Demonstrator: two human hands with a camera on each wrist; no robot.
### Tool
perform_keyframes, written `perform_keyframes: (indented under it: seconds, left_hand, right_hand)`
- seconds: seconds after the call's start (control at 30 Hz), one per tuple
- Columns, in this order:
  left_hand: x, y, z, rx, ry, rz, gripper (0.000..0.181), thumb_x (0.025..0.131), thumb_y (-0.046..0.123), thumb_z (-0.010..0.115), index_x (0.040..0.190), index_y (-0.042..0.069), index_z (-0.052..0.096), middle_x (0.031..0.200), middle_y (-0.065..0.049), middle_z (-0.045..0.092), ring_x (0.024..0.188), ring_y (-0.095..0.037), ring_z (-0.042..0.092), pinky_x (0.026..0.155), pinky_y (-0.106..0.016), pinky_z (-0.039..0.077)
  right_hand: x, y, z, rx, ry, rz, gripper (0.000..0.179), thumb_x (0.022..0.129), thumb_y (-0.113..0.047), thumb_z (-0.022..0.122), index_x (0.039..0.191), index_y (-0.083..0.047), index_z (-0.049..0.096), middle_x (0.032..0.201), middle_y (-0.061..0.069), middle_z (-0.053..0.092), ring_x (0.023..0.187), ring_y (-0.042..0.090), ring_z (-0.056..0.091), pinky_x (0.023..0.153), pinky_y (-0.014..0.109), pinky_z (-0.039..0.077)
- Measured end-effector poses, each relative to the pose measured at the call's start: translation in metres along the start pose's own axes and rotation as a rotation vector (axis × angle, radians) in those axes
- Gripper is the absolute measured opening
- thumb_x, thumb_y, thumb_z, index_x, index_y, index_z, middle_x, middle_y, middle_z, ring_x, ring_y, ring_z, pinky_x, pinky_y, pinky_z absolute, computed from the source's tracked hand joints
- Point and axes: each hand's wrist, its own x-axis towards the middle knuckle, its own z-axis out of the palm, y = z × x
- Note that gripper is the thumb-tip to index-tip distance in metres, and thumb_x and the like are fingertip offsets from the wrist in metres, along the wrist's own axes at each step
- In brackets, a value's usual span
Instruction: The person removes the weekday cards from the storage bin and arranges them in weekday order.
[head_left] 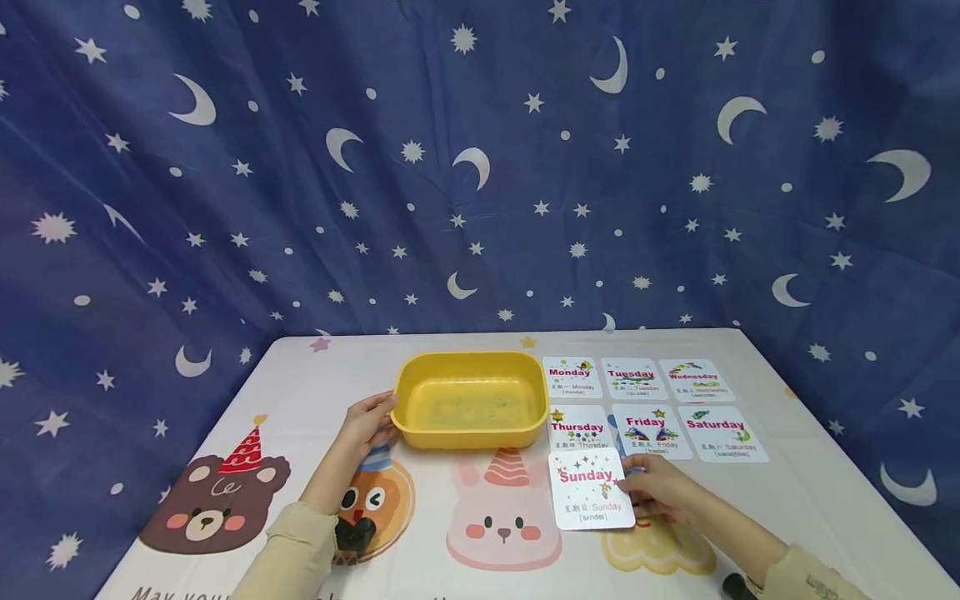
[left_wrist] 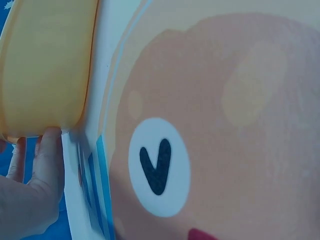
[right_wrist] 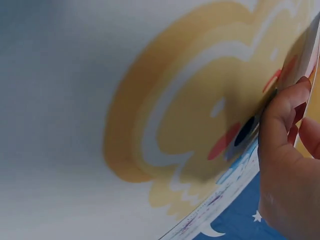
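A yellow plastic basin (head_left: 471,437) stands on the table. My left hand (head_left: 369,421) holds it at its left end; in the left wrist view the fingers (left_wrist: 49,150) press against the basin's outer wall (left_wrist: 45,100), and the thumb is mostly cut off. My right hand (head_left: 660,490) pinches the right edge of a white "Sunday" card (head_left: 592,492), which is tilted up towards the camera. This card overlaps the lower edge of the "Thursday" card (head_left: 580,425) in the head view. In the right wrist view, thumb and fingers (right_wrist: 285,107) grip the card's edge.
Right of the basin lie two rows of cards: "Monday" (head_left: 572,379), "Tuesday" (head_left: 633,380) and "Wednesday" (head_left: 696,382) behind, "Friday" (head_left: 651,433) and "Saturday" (head_left: 722,435) beside "Thursday". The white tablecloth (head_left: 300,375) has printed animals. A blue starry curtain (head_left: 420,208) hangs behind.
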Motion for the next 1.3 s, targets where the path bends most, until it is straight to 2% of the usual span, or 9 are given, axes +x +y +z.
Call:
perform_keyframes:
  seconds: [0.2,0.37,0.6,0.73,0.83,0.97,1.1,1.2,1.3]
  left_hand:
    - [-0.001,0.001,0.0,0.009,0.008,-0.006,0.047,0.095,0.021,0.056,0.136,0.0,0.046,0.096,-0.006,0.065,0.071,-0.006,0.061,0.064,-0.019,0.057]
    - [0.001,-0.003,0.0,0.005,0.011,-0.014,0.048,0.095,0.022,0.055,0.136,0.0,0.045,0.098,-0.007,0.063,0.072,-0.006,0.061,0.065,-0.019,0.057]
    - [0.0,-0.005,0.001,0.005,0.011,-0.021,0.048,0.095,0.021,0.056,0.136,0.0,0.045,0.095,-0.005,0.064,0.071,-0.006,0.061,0.064,-0.019,0.058]
    - [0.0,-0.003,0.001,0.008,0.014,-0.015,0.048,0.095,0.022,0.056,0.136,0.0,0.045,0.103,-0.01,0.063,0.073,-0.007,0.062,0.065,-0.019,0.057]
    - [0.0,-0.001,0.001,0.002,0.009,-0.011,0.048,0.095,0.022,0.056,0.136,0.0,0.045,0.1,-0.009,0.064,0.072,-0.007,0.062,0.065,-0.019,0.057]
    - [0.001,0.001,0.001,-0.001,0.002,-0.012,0.048,0.095,0.022,0.056,0.137,0.0,0.045,0.089,-0.003,0.063,0.068,-0.006,0.06,0.063,-0.019,0.057]
    - [0.001,0.001,0.001,-0.005,0.004,-0.02,0.048,0.095,0.021,0.057,0.137,0.0,0.045,0.086,-0.002,0.063,0.067,-0.006,0.06,0.061,-0.019,0.057]
    - [0.002,0.001,0.001,0.001,0.015,-0.022,0.046,0.095,0.021,0.057,0.136,0.001,0.047,0.09,-0.005,0.065,0.067,-0.007,0.061,0.06,-0.019,0.057]
    - [0.002,0.002,0.002,0.021,0.015,-0.006,0.046,0.095,0.019,0.055,0.136,0.0,0.046,0.102,-0.011,0.064,0.069,-0.007,0.062,0.061,-0.02,0.057]
  right_hand:
    - [-0.002,0.004,0.004,-0.051,0.081,-0.015,0.033,0.083,0.003,0.059,0.112,0.011,0.046,0.075,0.006,0.065,0.061,0.014,0.063,0.054,0.024,0.056]
    - [-0.002,0.007,0.007,-0.117,0.158,-0.045,0.042,0.077,0.006,0.064,0.114,0.01,0.045,0.07,0.006,0.06,0.056,0.014,0.061,0.049,0.024,0.054]
    - [-0.004,0.011,0.011,-0.29,0.226,-0.133,0.051,0.074,0.004,0.071,0.117,0.006,0.045,0.064,0.005,0.052,0.048,0.013,0.052,0.043,0.022,0.048]
    - [-0.002,0.009,0.015,-0.404,0.286,-0.16,0.047,0.072,0.001,0.074,0.112,0.0,0.049,0.06,0.005,0.052,0.043,0.013,0.05,0.04,0.021,0.047]
    - [0.0,0.007,0.018,-0.492,0.317,-0.18,0.044,0.072,-0.002,0.076,0.108,-0.002,0.051,0.058,0.005,0.05,0.039,0.012,0.047,0.037,0.02,0.043]
    - [0.001,0.006,0.021,-0.629,0.346,-0.209,0.044,0.071,-0.01,0.08,0.104,-0.005,0.051,0.059,0.003,0.046,0.043,0.012,0.045,0.038,0.017,0.038]
    - [0.001,0.007,0.021,-0.75,0.357,-0.241,0.045,0.072,-0.019,0.081,0.103,-0.008,0.051,0.062,0.002,0.043,0.05,0.013,0.041,0.041,0.017,0.033]
    - [0.002,0.008,0.021,-0.764,0.348,-0.254,0.045,0.073,-0.02,0.081,0.104,-0.009,0.05,0.063,0.002,0.044,0.049,0.013,0.042,0.04,0.017,0.033]
    - [0.001,0.008,0.02,-0.755,0.344,-0.271,0.047,0.072,-0.019,0.081,0.107,-0.008,0.05,0.064,0.002,0.045,0.047,0.013,0.043,0.039,0.016,0.034]
